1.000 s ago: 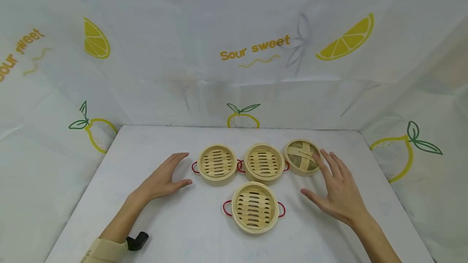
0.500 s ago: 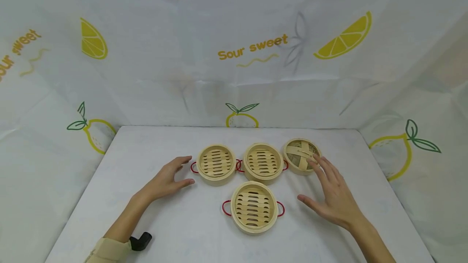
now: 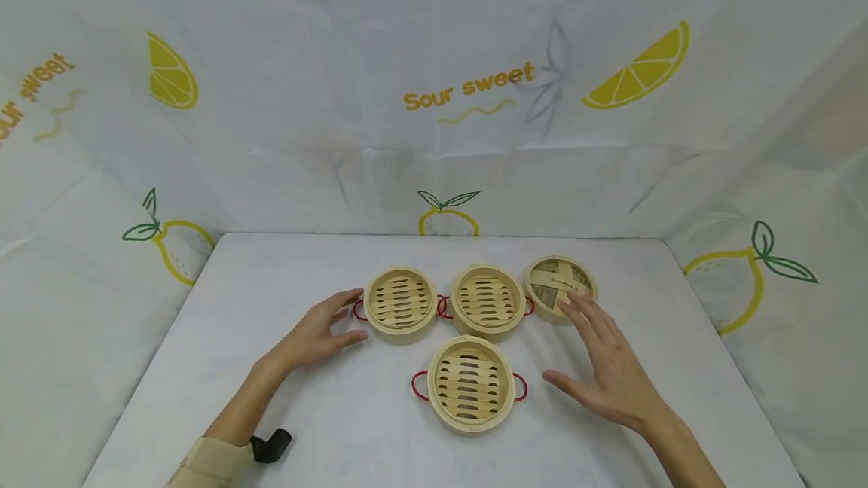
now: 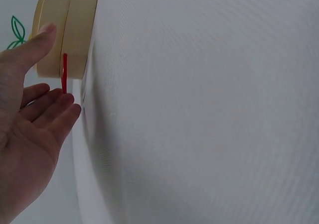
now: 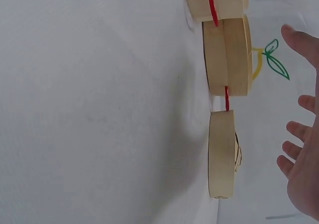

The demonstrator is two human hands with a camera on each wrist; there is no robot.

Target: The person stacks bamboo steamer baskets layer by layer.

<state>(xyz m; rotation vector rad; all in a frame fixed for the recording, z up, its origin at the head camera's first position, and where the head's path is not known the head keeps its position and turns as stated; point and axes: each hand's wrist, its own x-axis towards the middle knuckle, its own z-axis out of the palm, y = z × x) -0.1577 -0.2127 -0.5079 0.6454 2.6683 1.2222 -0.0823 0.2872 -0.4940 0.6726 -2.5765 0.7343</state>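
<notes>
Two round bamboo steamer baskets, a left one [image 3: 401,306] and a middle one [image 3: 488,303], stand side by side with red handles. A third steamer basket [image 3: 471,387] is nearer the front edge. At the back right lies a woven bamboo lid [image 3: 551,277]. My left hand [image 3: 315,336], fingers and thumb spread apart, is beside the left basket; in the left wrist view its fingertips are near the red handle [image 4: 64,77], and contact is unclear. My right hand [image 3: 613,375] hovers with spread fingers, partly covering the lid. Neither hand holds anything.
A white table [image 3: 353,428] carries all of these. Behind and at both sides hangs a pale curtain [image 3: 325,187] printed with lemons. Something black [image 3: 273,446] sticks out at my left cuff.
My left hand has moved right, closer to the left basket's handle. My right hand has moved slightly left and toward me. Baskets and lid stay in place.
</notes>
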